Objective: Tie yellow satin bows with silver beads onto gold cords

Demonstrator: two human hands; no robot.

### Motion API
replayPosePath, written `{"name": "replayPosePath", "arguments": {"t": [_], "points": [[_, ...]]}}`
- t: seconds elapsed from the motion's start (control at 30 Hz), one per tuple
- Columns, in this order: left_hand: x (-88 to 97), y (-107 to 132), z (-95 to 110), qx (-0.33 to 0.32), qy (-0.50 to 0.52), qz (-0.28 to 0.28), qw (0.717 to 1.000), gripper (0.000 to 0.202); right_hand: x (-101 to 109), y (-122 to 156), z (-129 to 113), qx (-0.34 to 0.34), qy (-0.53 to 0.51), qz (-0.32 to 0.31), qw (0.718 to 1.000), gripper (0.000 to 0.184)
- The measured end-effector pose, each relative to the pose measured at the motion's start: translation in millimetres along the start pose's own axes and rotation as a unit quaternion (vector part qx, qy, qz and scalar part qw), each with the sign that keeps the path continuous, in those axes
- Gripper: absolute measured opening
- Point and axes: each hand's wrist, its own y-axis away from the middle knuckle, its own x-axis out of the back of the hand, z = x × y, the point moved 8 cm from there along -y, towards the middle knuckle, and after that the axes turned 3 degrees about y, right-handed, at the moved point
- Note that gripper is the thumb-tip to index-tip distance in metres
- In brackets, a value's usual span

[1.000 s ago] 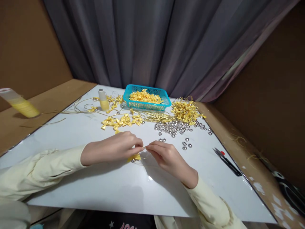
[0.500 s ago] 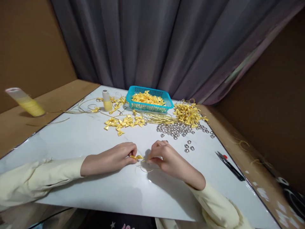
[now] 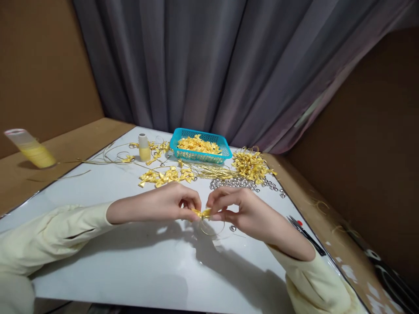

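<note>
A small yellow ribbon bow (image 3: 205, 213) is pinched between my two hands above the white tabletop. My left hand (image 3: 173, 203) grips its left end with thumb and fingers. The other end is held by my right hand (image 3: 234, 209), fingers closed. A thin gold cord (image 3: 209, 233) loops down from the bow's middle, where something small and shiny shows. On the table under my right hand lies a single silver bead (image 3: 232, 228). Fingertips hide part of the bow.
Behind stands a turquoise basket (image 3: 225, 153) of yellow bows. Beside it lie gold cords (image 3: 214, 171), a bow pile (image 3: 250, 165) and silver beads (image 3: 229, 183). Black snips (image 3: 307, 235) rest at the right edge. Yellow thread spools (image 3: 144, 148) stand left; large black-handled scissors (image 3: 389, 272) lie far right.
My right hand has closed onto the bow's right end, and both hands have come together and lifted a little. A lone bead now shows below my right hand. The view has shifted slightly.
</note>
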Motion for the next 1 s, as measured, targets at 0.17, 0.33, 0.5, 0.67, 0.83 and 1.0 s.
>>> {"name": "replayPosePath", "arguments": {"t": [0.17, 0.33, 0.5, 0.67, 0.83, 1.0], "points": [[3.5, 0, 4, 0.015, 0.048, 0.011, 0.999, 0.013, 3, -7, 5, -0.009, -0.044, -0.027, 0.999, 0.013], [8.2, 0, 0, 0.035, 0.107, 0.036, 0.993, 0.016, 0, -9, 15, -0.035, -0.123, -0.045, 0.991, 0.01], [10.9, 2, -1, 0.019, 0.154, 0.057, 0.986, 0.02, 2, -12, 24, -0.046, -0.124, -0.03, 0.991, 0.009], [9.7, 3, -8, 0.03, 0.178, 0.048, 0.982, 0.027, 10, -12, 27, -0.033, -0.112, 0.005, 0.993, 0.011], [9.0, 4, -7, 0.029, 0.197, 0.037, 0.979, 0.027, 14, -10, 25, -0.022, -0.105, 0.015, 0.994, 0.013], [11.3, 6, -4, 0.05, 0.206, 0.047, 0.976, 0.024, 15, -10, 22, -0.017, -0.099, 0.01, 0.995, 0.012]]}}
